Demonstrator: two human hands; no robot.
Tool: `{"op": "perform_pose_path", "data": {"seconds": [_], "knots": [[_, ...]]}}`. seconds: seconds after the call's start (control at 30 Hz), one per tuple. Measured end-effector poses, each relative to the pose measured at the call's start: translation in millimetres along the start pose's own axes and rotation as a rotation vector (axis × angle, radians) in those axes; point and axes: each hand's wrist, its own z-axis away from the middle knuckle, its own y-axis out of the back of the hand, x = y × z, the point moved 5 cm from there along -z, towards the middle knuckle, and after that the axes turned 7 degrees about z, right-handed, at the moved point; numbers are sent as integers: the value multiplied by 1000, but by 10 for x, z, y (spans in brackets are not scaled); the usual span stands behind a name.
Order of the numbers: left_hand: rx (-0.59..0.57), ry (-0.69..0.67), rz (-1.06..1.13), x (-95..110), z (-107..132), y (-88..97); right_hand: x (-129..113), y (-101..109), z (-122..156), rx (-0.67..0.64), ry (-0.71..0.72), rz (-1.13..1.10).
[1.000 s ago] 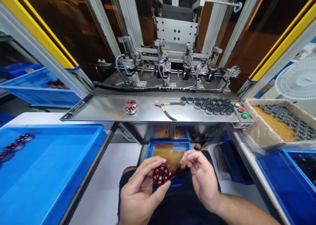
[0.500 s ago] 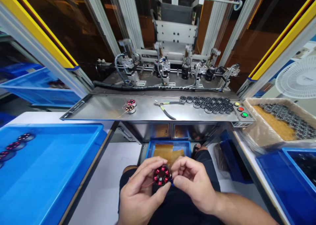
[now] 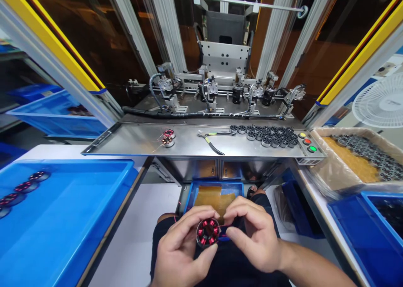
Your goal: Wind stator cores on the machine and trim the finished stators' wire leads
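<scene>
In my left hand (image 3: 185,240) is a wound motor stator (image 3: 208,232), a round ring with red wire coils on its inner teeth. My thumb and fingers grip its rim, and its open face is turned up toward me. My right hand (image 3: 252,232) is just to the right of it, fingers curled, with thumb and forefinger close together at a thin red wire (image 3: 223,226) that runs out from the stator's edge. Both hands are above my lap. The wire's far end is hidden by the right fingers.
On the metal ledge are two wound stators (image 3: 168,141), cutting pliers (image 3: 210,138) and several dark bare stators (image 3: 273,135). Push buttons (image 3: 307,141) stand at its right end. A blue tray (image 3: 72,211) is at left, a lined box (image 3: 343,169) at right, a machine (image 3: 225,53) behind.
My right hand has drawn a little away to the right from the stator, and a length of wire now shows between them. The left hand still holds the stator, slightly turned.
</scene>
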Motion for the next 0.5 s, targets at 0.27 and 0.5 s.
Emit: {"op": "perform_pose_path", "data": {"seconds": [0.27, 0.5], "knots": [[15, 0, -10, 8, 25, 4, -91, -27, 85, 92, 46, 62], [52, 37, -36, -21, 62, 26, -185, -85, 132, 155, 243, 59]]}}
